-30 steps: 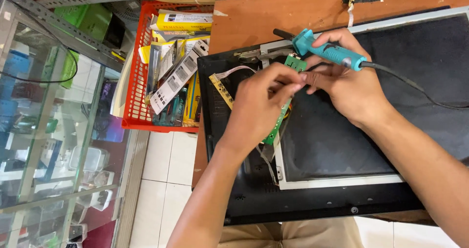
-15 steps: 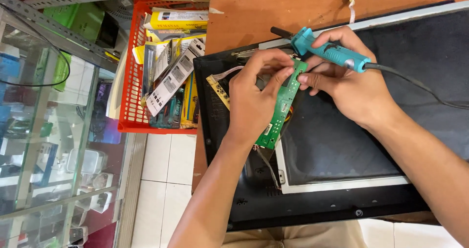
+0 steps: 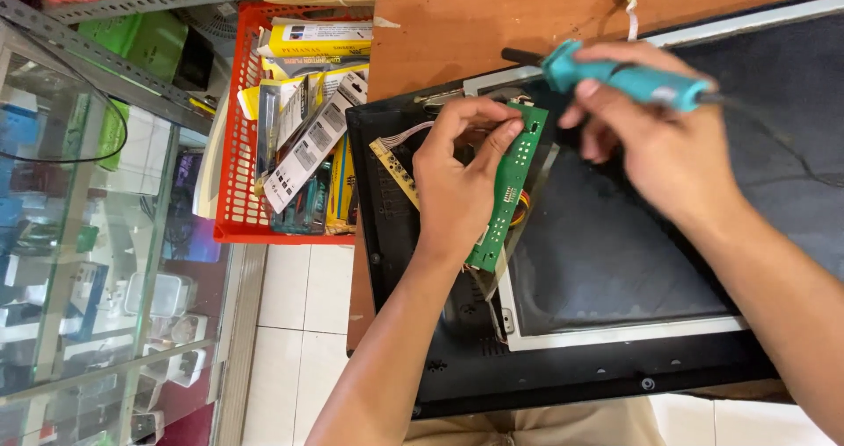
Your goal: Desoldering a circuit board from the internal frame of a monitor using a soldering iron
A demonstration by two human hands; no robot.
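My left hand [image 3: 462,178] pinches a long narrow green circuit board [image 3: 507,191] and holds it tilted over the left edge of a black flat screen panel [image 3: 615,261]. My right hand [image 3: 655,143] grips a teal-handled soldering iron [image 3: 629,79] by its handle, its dark tip pointing left above the board's top end and apart from it. A black cable runs off right from the handle. Thin wires and a yellowish strip board [image 3: 396,169] lie just left of my left hand, on the panel's black frame.
The panel rests on a brown wooden tabletop [image 3: 492,33]. A red plastic basket [image 3: 236,191] of packaged tools stands to the left. Further left is a glass display case [image 3: 79,261] with white floor tiles [image 3: 303,323] below.
My right hand has lifted the soldering iron up and right, away from the green board. My left hand has kept the board, now more upright and clearer in view.
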